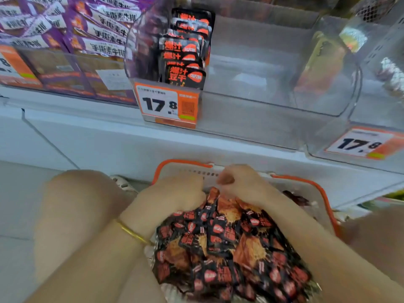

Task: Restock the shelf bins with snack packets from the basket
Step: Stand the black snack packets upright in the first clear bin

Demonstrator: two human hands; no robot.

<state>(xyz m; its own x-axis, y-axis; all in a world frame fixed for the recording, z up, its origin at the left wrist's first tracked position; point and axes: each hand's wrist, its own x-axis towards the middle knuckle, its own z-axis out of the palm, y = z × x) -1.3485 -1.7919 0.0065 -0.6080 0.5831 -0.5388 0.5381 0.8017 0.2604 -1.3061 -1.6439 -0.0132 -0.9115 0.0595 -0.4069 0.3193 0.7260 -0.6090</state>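
Note:
A large clear bag [231,248] full of small black-and-red snack packets lies in front of me, over a white basket with orange handles [323,193]. My left hand [177,193] and my right hand [242,184] are both closed on the top end of this bag, close together. Above, a clear shelf bin [262,68] holds one row of the same black-and-red packets [185,51] at its left side; the remainder of that bin is bare.
Purple snack packets [72,27] fill the bin to the left. Orange price tags reading 17.8 [168,106] hang on the bin fronts. A white shelf ledge [87,136] runs across. My knee [72,215] is at the left, over a tiled floor.

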